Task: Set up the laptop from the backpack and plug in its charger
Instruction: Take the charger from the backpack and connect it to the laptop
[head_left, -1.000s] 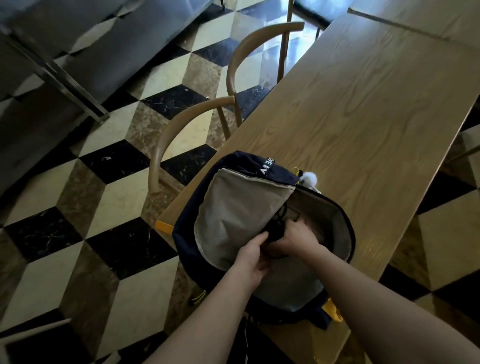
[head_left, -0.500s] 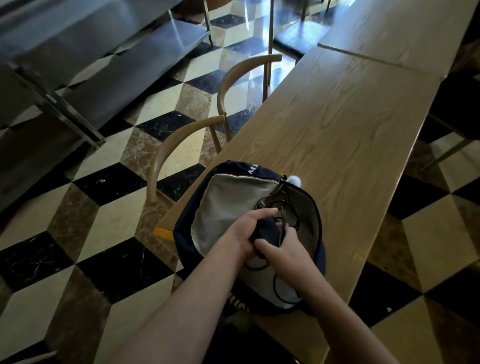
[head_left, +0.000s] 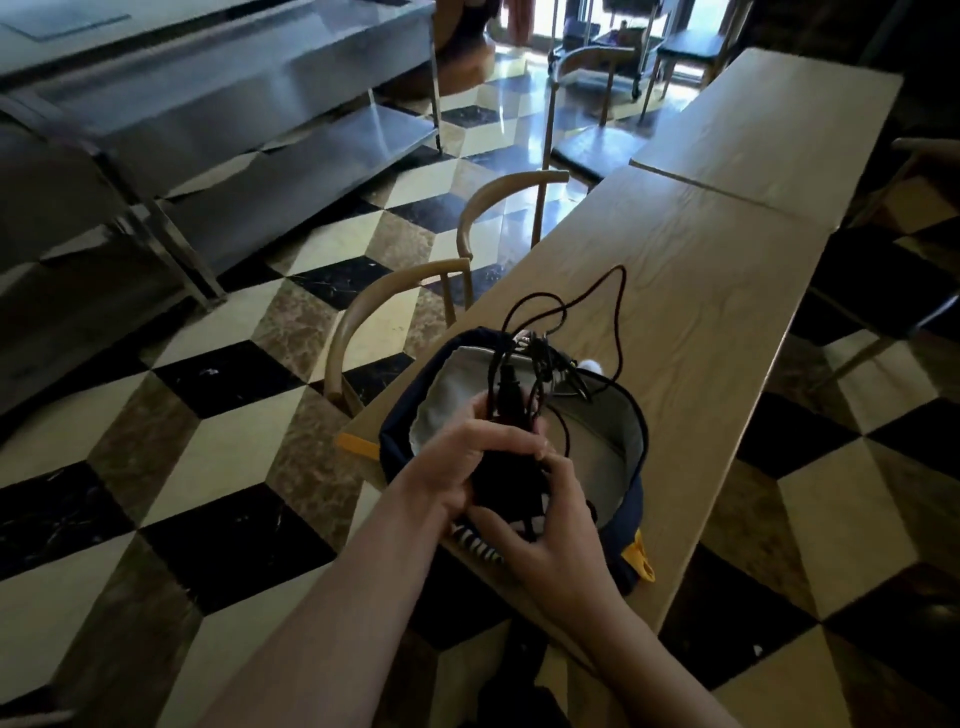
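Loosely looped black charger (head_left: 506, 475) cord (head_left: 597, 306).

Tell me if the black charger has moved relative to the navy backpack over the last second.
Yes. The black charger has come up out of the navy backpack, gripped by both hands; its cord now trails past the bag's far rim onto the wooden table.

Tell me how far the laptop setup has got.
Early stage. Done: the navy backpack with grey lining lies open on the long wooden table. In hand: the left hand and right hand grip the black charger brick over the bag, its thin black cable looping onto the table. Left: no laptop is visible on the table, and nothing is plugged in.
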